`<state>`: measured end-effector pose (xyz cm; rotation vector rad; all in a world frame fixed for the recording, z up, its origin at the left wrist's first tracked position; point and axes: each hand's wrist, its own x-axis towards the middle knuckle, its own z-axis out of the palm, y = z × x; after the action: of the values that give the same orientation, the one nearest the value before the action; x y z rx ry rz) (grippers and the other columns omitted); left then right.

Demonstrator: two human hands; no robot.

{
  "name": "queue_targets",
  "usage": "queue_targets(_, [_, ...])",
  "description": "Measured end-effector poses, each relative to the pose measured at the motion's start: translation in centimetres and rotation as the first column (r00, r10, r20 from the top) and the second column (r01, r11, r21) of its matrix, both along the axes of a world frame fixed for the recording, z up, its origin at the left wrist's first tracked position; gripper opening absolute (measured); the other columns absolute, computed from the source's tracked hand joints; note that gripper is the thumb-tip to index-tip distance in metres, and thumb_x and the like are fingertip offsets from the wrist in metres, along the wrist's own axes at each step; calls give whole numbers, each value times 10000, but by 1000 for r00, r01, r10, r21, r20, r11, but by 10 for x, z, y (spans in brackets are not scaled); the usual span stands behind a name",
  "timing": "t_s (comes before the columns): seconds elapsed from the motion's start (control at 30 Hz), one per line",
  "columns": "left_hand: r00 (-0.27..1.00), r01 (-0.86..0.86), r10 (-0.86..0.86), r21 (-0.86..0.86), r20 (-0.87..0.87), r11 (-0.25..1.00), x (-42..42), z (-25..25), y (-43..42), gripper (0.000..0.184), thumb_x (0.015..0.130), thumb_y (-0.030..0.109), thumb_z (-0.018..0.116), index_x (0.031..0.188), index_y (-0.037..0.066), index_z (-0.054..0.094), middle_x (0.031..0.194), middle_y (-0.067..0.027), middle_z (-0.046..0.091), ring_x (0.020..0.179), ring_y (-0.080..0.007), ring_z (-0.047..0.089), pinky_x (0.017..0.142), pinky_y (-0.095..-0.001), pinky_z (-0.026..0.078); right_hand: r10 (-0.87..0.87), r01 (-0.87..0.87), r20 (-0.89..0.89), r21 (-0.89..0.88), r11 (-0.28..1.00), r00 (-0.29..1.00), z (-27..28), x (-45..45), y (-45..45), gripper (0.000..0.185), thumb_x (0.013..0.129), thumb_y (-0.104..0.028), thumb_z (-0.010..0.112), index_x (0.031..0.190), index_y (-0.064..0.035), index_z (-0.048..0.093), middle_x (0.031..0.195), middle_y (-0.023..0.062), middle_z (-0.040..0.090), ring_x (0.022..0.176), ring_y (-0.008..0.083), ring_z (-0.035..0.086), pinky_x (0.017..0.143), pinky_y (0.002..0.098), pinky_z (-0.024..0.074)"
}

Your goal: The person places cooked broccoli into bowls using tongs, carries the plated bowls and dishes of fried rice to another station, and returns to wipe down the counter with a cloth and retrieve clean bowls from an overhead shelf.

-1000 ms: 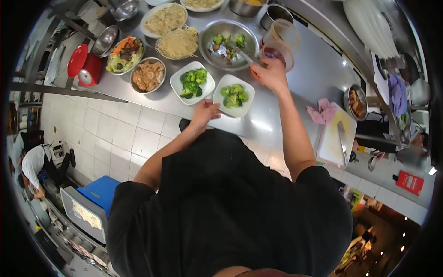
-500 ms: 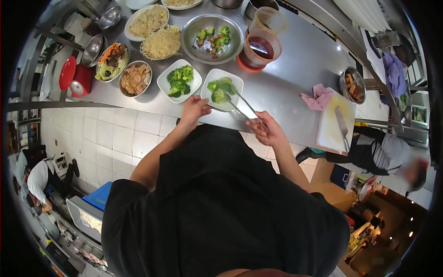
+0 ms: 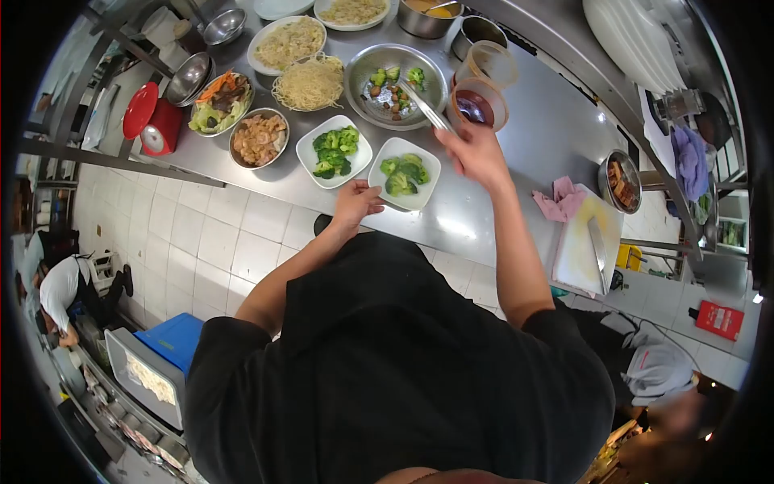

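My right hand point(image 3: 476, 152) grips metal tongs point(image 3: 427, 106), whose tips reach into a large steel bowl point(image 3: 355, 87) holding broccoli and small brown pieces. At the near edge of the right white dish point(image 3: 409, 198), my left hand point(image 3: 357, 202) rests with its fingers close together; whether they pinch the rim is hard to see. Broccoli point(image 3: 403, 175) lies in that dish. Just left of it stands a second white dish point(image 3: 316, 180) with more broccoli point(image 3: 335, 150).
Beside the steel bowl stand plastic tubs point(image 3: 476, 105), one with dark red liquid. Noodles point(image 3: 309, 82), a meat bowl point(image 3: 259, 137) and a red scale point(image 3: 153, 121) are on the left. A knife point(image 3: 597, 242) lies on a cutting board point(image 3: 574, 262). A person point(image 3: 657, 367) is at lower right.
My right hand has moved the tongs from the right dish up to the steel bowl. My left hand stays by the dish. The person at right has shifted lower in view.
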<state>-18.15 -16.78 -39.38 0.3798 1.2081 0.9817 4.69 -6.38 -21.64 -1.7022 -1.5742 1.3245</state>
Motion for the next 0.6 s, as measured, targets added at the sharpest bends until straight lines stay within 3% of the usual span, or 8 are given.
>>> queue_targets(0.1, [999,-5,5,-1,-31,1000,2,4,-1,351,937,119,705,1171,-22,484,1067,-146,645,886,-260,723,737,-356,605,86,-104,251,58,993,964,-30,-38,74,434,853,-379,740,819,47,669,561,89,603,470,180,610,436,334,459])
queue_targets(0.2, [1000,-26,26,11,3,1000,1,5,-4,348,916,112,719,1136,-46,500,1011,-144,635,841,-241,718,705,-344,616,82,-96,279,38,995,957,-55,-77,116,437,821,-375,746,776,55,685,594,135,648,495,215,638,484,359,506])
queue_targets(0.27, [999,-25,24,30,25,999,1,4,-6,355,919,116,717,1144,-50,499,1015,-142,633,848,-241,715,713,-346,615,90,-72,323,-65,995,942,-66,-94,125,421,804,-348,750,725,61,689,603,156,664,505,245,655,529,380,537])
queue_targets(0.3, [999,-21,20,21,27,1000,0,3,-8,355,919,116,717,1144,-50,499,1015,-142,633,848,-241,715,713,-346,615,89,-68,324,-75,995,942,-68,-91,120,421,804,-348,750,725,61,689,603,156,664,505,245,655,529,380,537])
queue_targets(0.37, [1000,-15,15,28,14,1000,1,0,-5,352,921,116,715,1150,-49,504,1026,-136,632,851,-237,712,719,-346,616,41,-69,247,106,992,968,-63,-76,107,426,803,-346,746,731,71,694,591,168,660,504,260,661,547,385,548])
queue_targets(0.47, [999,-2,0,60,35,998,-1,-12,-3,347,941,148,714,1138,-45,504,979,-141,653,834,-228,708,712,-340,616,77,-191,460,208,959,885,-21,-28,46,468,787,-427,708,872,32,746,726,230,698,742,343,715,730,421,551])
queue_targets(0.5, [999,-6,3,58,53,998,0,-9,-3,353,944,163,716,1134,-45,503,971,-146,659,821,-229,709,707,-337,616,118,-216,422,194,957,899,7,-12,16,439,783,-403,705,873,25,742,716,250,675,715,375,699,699,438,539])
queue_targets(0.6, [997,-26,24,21,75,999,3,-1,1,356,953,179,709,1130,-42,494,981,-163,661,805,-250,722,702,-338,621,151,-252,561,108,962,814,29,28,-56,418,796,-366,687,795,51,714,713,266,666,704,399,686,704,470,537])
